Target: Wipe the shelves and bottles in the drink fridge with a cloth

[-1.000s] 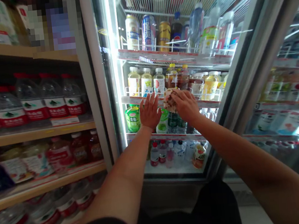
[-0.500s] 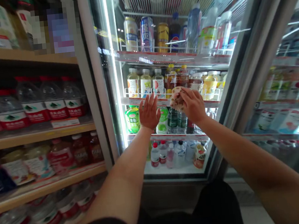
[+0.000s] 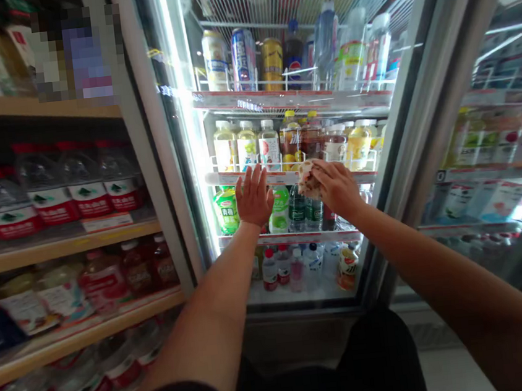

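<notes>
My right hand is closed on a bunched, light-coloured patterned cloth in front of the drinks cooler's glass door. The cloth appears pressed to the glass, level with the front edge of a middle shelf. To its left, my left hand is open, with spread fingers and the palm toward the door; it seems to lie flat on the glass. Behind that hand stand a green drink pack and a green-labelled bottle. Dark green-labelled bottles show below the cloth.
Inside the cooler, cans and bottles fill wire-fronted shelves. A metal door frame runs down the right, beside another cooler. On the left, wooden shelves hold red-capped water bottles. My dark-clothed knee is close below.
The view has shifted slightly, so the cooler sits further left. My right hand and the cloth have moved a little right and down over the door. The left hand stays nearly in place.
</notes>
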Demonstrator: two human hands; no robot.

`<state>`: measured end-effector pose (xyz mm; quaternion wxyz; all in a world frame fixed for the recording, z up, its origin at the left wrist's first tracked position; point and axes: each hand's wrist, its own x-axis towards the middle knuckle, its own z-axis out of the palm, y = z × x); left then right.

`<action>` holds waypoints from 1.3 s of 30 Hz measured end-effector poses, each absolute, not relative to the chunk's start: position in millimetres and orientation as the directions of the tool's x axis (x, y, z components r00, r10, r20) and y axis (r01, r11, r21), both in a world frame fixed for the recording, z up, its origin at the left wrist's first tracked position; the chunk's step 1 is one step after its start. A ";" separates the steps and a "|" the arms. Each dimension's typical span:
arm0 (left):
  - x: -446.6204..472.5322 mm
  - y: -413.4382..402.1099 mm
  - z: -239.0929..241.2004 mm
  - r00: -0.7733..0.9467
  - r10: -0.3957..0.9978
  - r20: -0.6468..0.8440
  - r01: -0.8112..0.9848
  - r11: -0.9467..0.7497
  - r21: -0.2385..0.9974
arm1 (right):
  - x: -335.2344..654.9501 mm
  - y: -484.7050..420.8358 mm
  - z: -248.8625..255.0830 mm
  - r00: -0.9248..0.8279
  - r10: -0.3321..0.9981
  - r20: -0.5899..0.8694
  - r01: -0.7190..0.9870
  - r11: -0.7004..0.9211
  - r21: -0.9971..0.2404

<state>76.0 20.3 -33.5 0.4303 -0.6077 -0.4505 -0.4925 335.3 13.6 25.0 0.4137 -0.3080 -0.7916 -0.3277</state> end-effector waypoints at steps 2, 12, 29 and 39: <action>76.0 20.3 -33.1 0.104 0.132 0.986 0.970 -0.231 -0.072 | 338.2 13.5 23.1 -0.515 0.202 0.833 0.731 0.611 0.304; 76.4 20.4 -33.9 0.112 0.099 0.989 0.974 -0.210 -0.089 | 354.5 20.2 15.5 -0.489 0.177 0.854 0.756 0.574 0.314; 76.2 20.8 -33.9 0.119 0.096 0.988 0.974 -0.206 -0.097 | 381.4 23.8 14.2 -0.410 0.163 0.897 0.814 0.509 0.280; 76.3 21.0 -34.6 0.116 0.103 0.988 0.975 -0.200 -0.094 | 396.9 28.0 8.1 -0.445 0.139 0.885 0.800 0.506 0.323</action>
